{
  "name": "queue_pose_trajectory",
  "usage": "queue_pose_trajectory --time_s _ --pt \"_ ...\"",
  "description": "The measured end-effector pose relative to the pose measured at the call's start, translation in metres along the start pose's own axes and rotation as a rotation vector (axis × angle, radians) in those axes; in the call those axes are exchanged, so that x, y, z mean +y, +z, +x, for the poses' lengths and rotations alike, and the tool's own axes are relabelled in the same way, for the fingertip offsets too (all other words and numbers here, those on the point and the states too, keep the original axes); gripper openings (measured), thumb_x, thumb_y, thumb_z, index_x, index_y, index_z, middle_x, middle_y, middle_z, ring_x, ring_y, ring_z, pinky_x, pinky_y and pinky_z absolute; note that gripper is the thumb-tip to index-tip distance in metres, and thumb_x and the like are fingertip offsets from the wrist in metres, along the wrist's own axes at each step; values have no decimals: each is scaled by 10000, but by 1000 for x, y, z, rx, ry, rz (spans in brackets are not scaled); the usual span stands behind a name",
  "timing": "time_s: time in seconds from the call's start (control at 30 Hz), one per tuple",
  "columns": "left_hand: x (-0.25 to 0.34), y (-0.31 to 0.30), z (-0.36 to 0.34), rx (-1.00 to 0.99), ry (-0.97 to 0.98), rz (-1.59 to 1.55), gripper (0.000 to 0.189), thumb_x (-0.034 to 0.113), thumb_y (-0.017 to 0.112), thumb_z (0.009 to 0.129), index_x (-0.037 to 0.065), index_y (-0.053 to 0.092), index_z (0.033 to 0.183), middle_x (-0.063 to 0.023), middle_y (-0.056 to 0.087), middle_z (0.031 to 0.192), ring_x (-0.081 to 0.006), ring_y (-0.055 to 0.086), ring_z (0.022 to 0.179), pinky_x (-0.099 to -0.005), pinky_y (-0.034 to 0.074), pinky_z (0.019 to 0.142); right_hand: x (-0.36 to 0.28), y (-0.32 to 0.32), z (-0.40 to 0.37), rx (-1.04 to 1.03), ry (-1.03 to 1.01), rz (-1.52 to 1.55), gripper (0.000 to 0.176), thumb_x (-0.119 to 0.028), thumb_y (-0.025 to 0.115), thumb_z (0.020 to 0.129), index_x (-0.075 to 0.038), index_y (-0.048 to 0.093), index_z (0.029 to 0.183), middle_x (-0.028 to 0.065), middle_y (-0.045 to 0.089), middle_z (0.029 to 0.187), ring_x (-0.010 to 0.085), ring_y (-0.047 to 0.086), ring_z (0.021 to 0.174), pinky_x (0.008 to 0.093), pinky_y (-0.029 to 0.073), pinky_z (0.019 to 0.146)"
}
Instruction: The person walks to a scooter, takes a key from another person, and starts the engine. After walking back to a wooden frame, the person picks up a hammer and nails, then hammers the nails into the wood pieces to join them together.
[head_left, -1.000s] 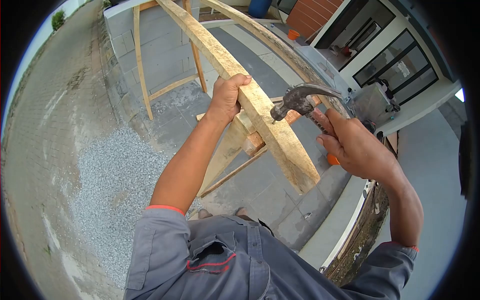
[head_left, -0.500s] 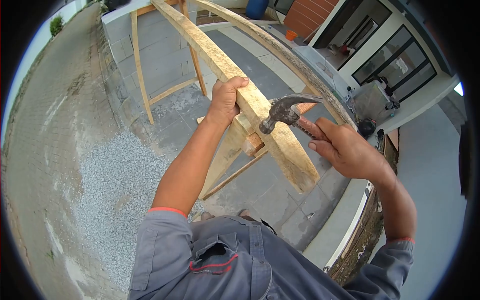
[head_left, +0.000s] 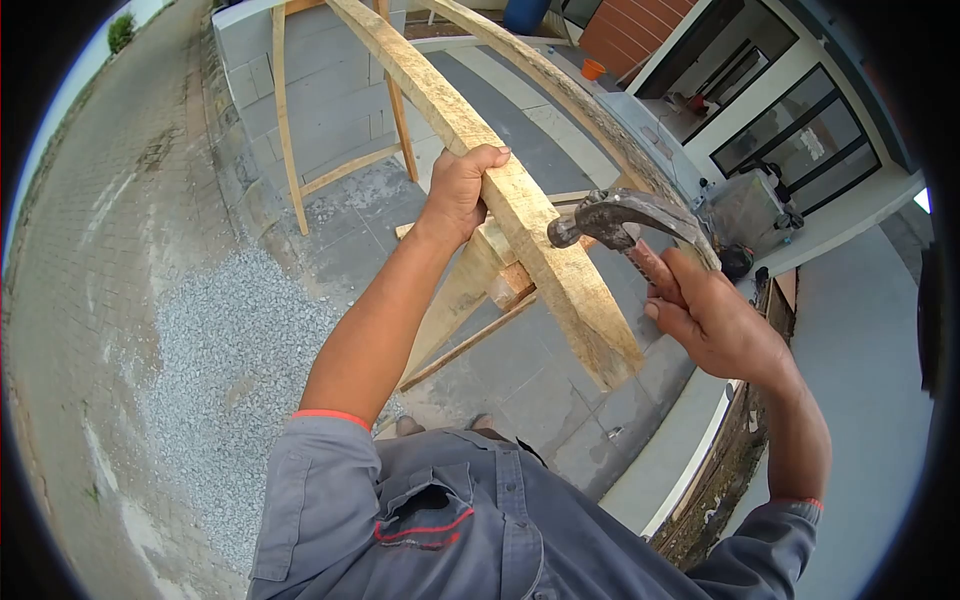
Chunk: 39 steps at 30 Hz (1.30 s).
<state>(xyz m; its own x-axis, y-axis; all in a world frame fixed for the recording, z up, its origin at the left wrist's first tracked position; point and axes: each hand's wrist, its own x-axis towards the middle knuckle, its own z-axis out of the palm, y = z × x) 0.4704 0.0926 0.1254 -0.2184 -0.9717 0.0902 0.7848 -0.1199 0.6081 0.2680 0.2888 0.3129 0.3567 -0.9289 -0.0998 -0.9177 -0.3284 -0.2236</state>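
Observation:
A long pale timber beam (head_left: 525, 210) runs from the top of the view down toward the lower right, resting across a wooden trestle (head_left: 455, 297). My left hand (head_left: 463, 190) is closed around the beam's left edge, its thumb on the upper face. In my right hand (head_left: 715, 315) is a claw hammer (head_left: 615, 215), gripped by its reddish handle. The hammer's dark head is over the beam's right edge, face toward the left; whether it touches the wood I cannot tell. No nail can be made out.
A second long timber (head_left: 570, 92) lies to the right of the first. Another wooden trestle (head_left: 286, 125) stands by a block wall (head_left: 345, 95). Gravel (head_left: 235, 345) is heaped at the left. An orange bucket (head_left: 593, 69) and a blue barrel (head_left: 525, 15) are farther back.
The hammer and my right hand have moved right and slightly down, away from the beam's middle. My left hand keeps its hold on the beam. The whole view has shifted slightly.

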Motion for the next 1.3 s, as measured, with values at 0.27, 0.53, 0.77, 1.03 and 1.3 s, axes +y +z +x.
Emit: queue_pose_trajectory --time_s 0.27,0.53,0.77,1.03,1.3 --pt "5 0 3 -28 -24 11 272 89 633 863 -55 565 1084 -159 630 967 -233 666 873 -372 575 805 -16 -81 -14 784 -284 488 320 -319 500 1049 -8 543 991 -12 475 631 46 434 502 199 380 493" --pt "5 -5 1 -22 -28 35 264 104 639 869 -56 570 1067 -159 636 941 -233 667 864 -375 580 800 -3 -7 -3 31 -5 59 240 -220 598 996 -12 511 913 81 497 622 173 521 560 355 402 559" --pt "19 10 -14 100 49 180 360 210 701 891 -42 555 1103 -112 617 936 -188 635 842 -344 554 765 -23 0 -29 517 74 769 308 -159 579 995 36 525 1227 -1 499 645 62 464 558 233 343 508" --pt "58 47 -168 -308 530 931 439 334 543 1025 -58 577 1220 -85 621 1078 -120 548 928 -250 438 801 -59 57 -17 884 -33 478 315 14 613 917 16 532 1221 51 608 816 91 592 694 192 479 619" --pt "44 74 -191 -96 384 422 314 191 440 1071 -51 496 1263 -149 621 1159 -173 616 1052 -296 492 947 -99 115 32 874 -239 250 485 -37 725 775 -1 569 1233 196 634 1026 358 652 883 402 527 733"
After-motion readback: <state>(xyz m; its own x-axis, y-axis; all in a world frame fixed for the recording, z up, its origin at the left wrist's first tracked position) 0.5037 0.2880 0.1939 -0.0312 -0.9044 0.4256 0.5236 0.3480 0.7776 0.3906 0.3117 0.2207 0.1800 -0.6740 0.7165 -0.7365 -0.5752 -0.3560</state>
